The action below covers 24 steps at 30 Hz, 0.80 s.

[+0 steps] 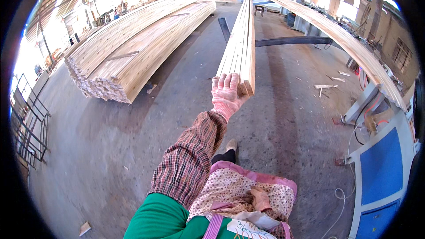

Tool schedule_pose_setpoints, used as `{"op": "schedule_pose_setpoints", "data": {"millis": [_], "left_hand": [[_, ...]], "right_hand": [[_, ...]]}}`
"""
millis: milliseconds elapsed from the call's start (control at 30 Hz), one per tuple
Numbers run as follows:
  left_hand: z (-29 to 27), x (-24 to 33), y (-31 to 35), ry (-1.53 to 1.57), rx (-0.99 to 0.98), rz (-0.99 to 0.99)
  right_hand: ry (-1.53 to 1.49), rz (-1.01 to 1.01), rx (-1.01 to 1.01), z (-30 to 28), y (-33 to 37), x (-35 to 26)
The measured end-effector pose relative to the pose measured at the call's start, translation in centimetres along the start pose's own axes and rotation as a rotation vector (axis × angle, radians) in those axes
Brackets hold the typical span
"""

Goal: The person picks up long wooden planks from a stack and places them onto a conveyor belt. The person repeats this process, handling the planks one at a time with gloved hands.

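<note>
My left hand point(226, 94), in a pinkish knit glove, reaches forward at the near end of a narrow stack of long pale wooden boards point(237, 53). Its fingers bend over the top of the left boards, and the thumb side presses against their end. A checked sleeve cover point(188, 150) runs up that forearm. Low in front of my body, my right hand point(260, 199) rests against a flowered apron point(234, 183) with a pink edge. Its fingers are partly lost in the cloth, so their grip is unclear.
Dark metal beams point(292, 41) cross under the narrow stack. A large pile of boards point(133, 46) lies left. On the right, more boards point(349, 40) lie along a machine with a blue-panelled cabinet point(381, 168). Wood scraps point(326, 86) and a pale cable point(341, 208) are on the floor.
</note>
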<state>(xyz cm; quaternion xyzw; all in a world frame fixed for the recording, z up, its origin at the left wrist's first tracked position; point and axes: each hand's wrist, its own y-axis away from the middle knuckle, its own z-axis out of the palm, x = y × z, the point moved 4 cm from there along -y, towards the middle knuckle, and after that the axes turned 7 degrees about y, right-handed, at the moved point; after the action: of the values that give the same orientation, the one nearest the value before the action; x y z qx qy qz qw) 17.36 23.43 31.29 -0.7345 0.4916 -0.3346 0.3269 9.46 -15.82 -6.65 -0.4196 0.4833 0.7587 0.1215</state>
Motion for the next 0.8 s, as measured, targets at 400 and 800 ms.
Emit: {"op": "schedule_pose_setpoints", "data": {"millis": [400, 800], "left_hand": [[-1.0, 0.0, -0.2, 0.069, -0.06, 0.008], [1.0, 0.1, 0.3, -0.034, -0.206, -0.098]], "right_hand": [[-0.068, -0.01, 0.016, -0.1, -1.6, 1.4], [0.238, -0.361, -0.02, -1.0, -3.0, 2.2]]}}
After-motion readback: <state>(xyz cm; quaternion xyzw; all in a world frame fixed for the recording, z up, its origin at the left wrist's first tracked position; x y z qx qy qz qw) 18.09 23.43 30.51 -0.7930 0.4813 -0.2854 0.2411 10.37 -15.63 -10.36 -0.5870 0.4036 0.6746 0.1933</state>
